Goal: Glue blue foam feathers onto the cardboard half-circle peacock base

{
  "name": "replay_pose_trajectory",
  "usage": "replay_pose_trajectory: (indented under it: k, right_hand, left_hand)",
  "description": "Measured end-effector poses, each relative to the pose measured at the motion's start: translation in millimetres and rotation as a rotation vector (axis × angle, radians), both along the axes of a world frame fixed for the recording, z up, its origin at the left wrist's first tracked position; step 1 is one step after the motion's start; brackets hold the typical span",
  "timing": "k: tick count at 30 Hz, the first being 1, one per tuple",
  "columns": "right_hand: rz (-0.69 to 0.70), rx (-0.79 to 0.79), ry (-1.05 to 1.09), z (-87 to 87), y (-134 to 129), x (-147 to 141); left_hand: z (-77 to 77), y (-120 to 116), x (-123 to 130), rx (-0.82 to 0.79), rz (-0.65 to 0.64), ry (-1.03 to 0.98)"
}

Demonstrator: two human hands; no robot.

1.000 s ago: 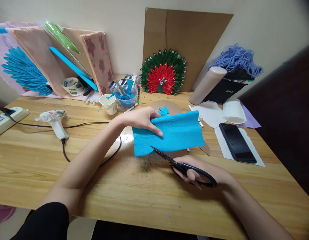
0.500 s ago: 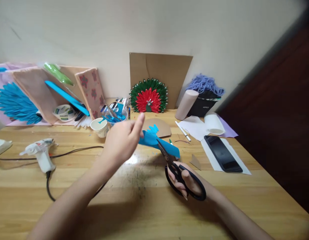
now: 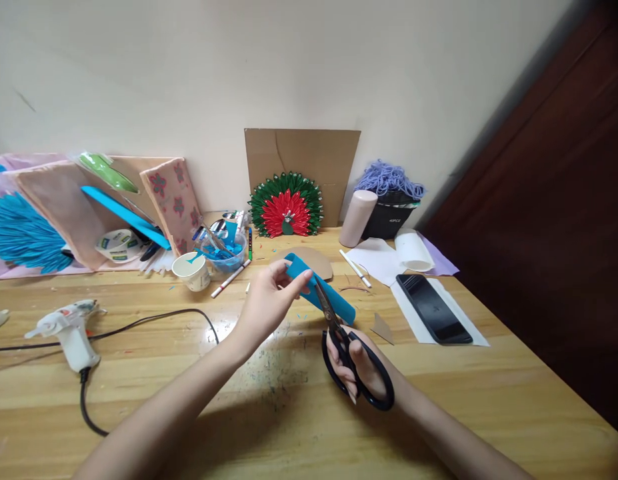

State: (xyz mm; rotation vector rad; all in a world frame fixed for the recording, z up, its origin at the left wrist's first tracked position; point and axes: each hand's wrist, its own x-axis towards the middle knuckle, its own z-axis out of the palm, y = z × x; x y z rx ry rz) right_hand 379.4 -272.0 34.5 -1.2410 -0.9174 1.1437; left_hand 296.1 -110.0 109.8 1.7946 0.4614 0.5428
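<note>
A strip of blue material (image 3: 333,301) slants above the middle of the wooden table. My left hand (image 3: 271,293) pinches its upper left end between thumb and fingers. Black-handled scissors (image 3: 329,310) are in my right hand (image 3: 356,360), with fingers and thumb through the loops. The scissor blades lie against the blue strip, close to my left thumb. A round piece of brown cardboard (image 3: 321,265) rests on the table behind the strip, partly hidden by it.
A white glue gun (image 3: 73,337) with a black cable lies left. Behind are a paper cup (image 3: 191,272), a tub of blue scraps (image 3: 223,252) and a red-green peacock craft (image 3: 287,207). A phone (image 3: 433,309) lies on paper at right.
My left hand has turned and its thumb has come down onto the strip. The strip tilts more steeply, and the small blue cut-out behind it is out of sight. The view has shifted slightly.
</note>
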Motion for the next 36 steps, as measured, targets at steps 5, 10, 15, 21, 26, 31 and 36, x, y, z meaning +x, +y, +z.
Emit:
replay_pose_trajectory:
  k: [5, 10, 15, 21, 26, 31, 36]
  right_hand:
    - [0.053, 0.042, 0.088, -9.6, -1.3, 1.3]
    - [0.149, 0.099, 0.245, -21.1, 2.1, 7.5]
    - [0.187, 0.096, 0.307, -19.9, 4.6, 10.8]
    - [0.172, 0.075, 0.264, -19.6, 2.9, 11.9]
    - [0.091, 0.043, 0.104, -14.4, -0.1, 11.2]
    - [0.057, -0.017, 0.026, -5.3, 0.4, 10.0]
    - [0.027, -0.032, -0.019, 0.8, -0.7, 9.5]
  left_hand:
    - [-3.3, 1.0, 1.9, 0.021, 0.019, -0.008]
    - [-0.6, 5.1, 4.0, -0.021, -0.074, 0.014]
    - [0.7, 5.2, 4.2, 0.019, -0.098, 0.079]
    - [3.8, 6.7, 1.9, 0.074, -0.126, 0.137]
    - [4.3, 9.5, 2.0, 0.086, -0.144, 0.137]
    - [5.5, 13.4, 1.4, 0.066, -0.18, 0.129]
    - [7.2, 15.7, 1.6, -0.007, -0.183, 0.07]
